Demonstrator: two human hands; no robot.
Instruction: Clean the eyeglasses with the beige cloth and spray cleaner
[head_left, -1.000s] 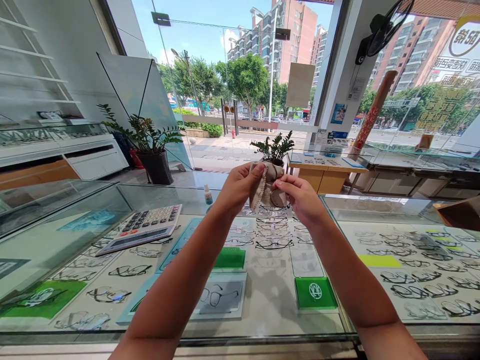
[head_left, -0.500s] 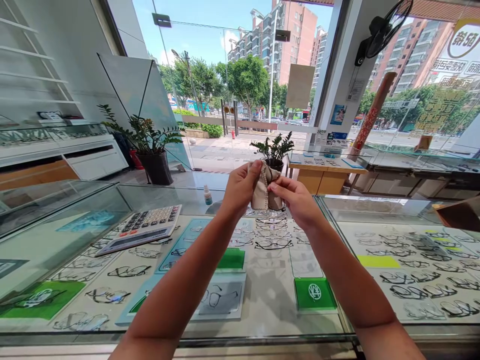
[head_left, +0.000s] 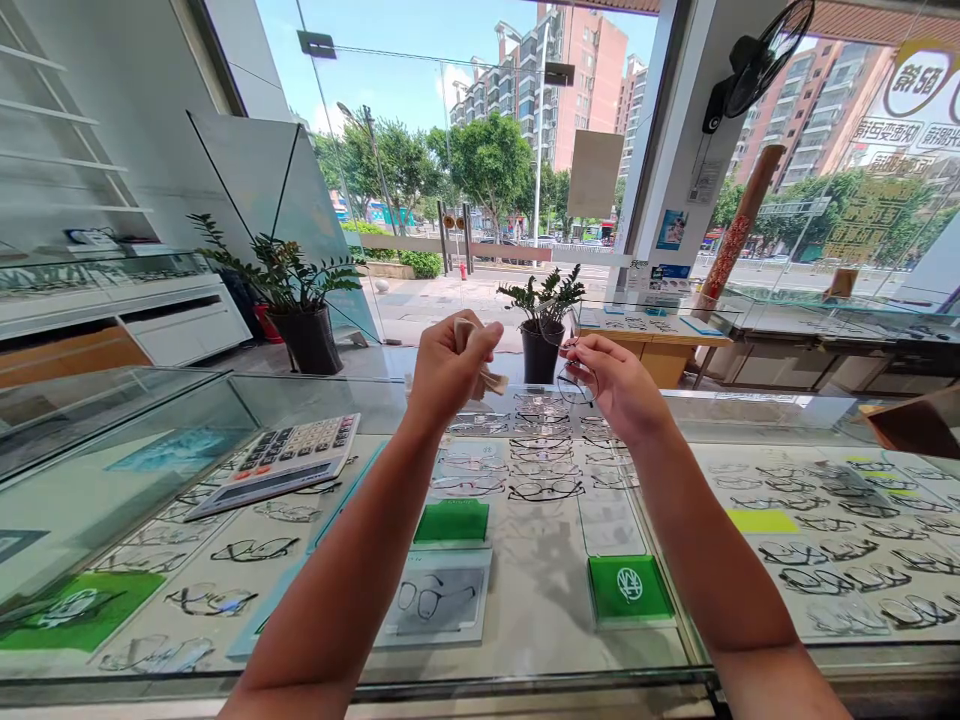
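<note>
My left hand [head_left: 452, 365] is closed around a crumpled beige cleaning cloth [head_left: 491, 381], whose folds stick out below the thumb. Apart from it, on the right, my right hand [head_left: 616, 380] pinches a pair of thin-framed glasses [head_left: 577, 384] between thumb and fingers. The clear lenses hang to the left of the fingertips, and one lens overlaps the plant behind. Both hands are raised over the far part of a glass display counter [head_left: 540, 640]. Part of the frame is hidden by the right fingers.
A large calculator [head_left: 281, 463] lies on the left of the counter. Rows of glasses [head_left: 546, 490] sit under the glass, along with green cards [head_left: 630, 588]. Another glass case stands to the right. Potted plants [head_left: 541, 345] stand beyond the counter, before the glass door.
My hands have moved apart. The cloth has come off the glasses and is now bunched in my left hand, while my right hand holds the uncovered glasses.
</note>
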